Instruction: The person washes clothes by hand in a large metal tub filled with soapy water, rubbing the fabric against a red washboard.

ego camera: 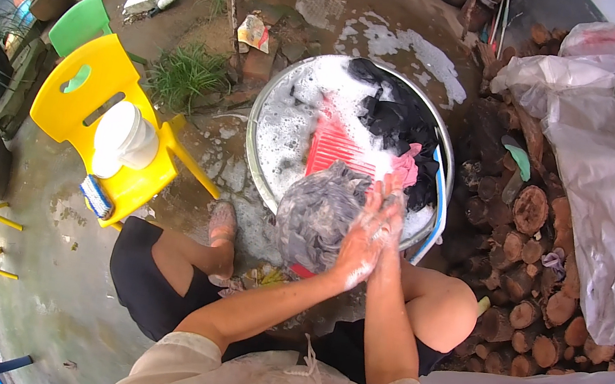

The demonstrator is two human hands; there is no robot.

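Note:
My left hand (368,247) and my right hand (395,212) are pressed together over the near right part of a round metal basin (252,141), with suds on the skin. Which hand is which is hard to tell where they overlap. Just left of them, a bunched wet grey cloth (316,211) lies on a red plastic washboard (335,148) that leans in the foamy water. Black clothes (395,115) and a pink cloth (406,164) lie at the basin's right side. A blue and white strip (437,203) runs along the right rim.
At left stands a yellow plastic chair (77,101) bearing white tubs (127,133) and a scrub brush (95,196); a green chair (81,23) is behind it. Stacked logs (531,209) under plastic sheeting (594,135) border the right. Grass (187,73) grows beyond the basin's left.

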